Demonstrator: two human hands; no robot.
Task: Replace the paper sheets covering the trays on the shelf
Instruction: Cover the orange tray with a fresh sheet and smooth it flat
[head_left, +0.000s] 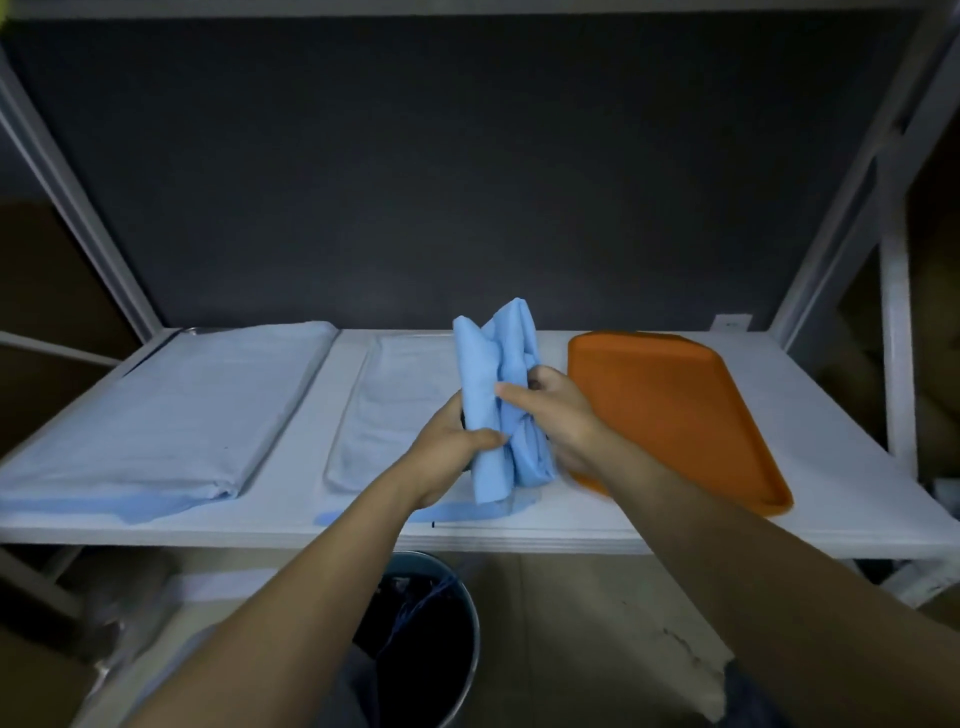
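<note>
A bunched blue sheet is held roughly upright over the front of the shelf. It is clasped low down by the left grip and a little higher by the right grip, with the fingers of both curled round it. The bare orange tray lies just to its right, nearer the right grip, and a bin stands below. The sheet is perhaps a fresh one, though this cannot be told.

Looks like a storeroom or back room, dim. White metal shelf rack against dark wall, brown boxes alongside. Metal bin underneath.
</note>
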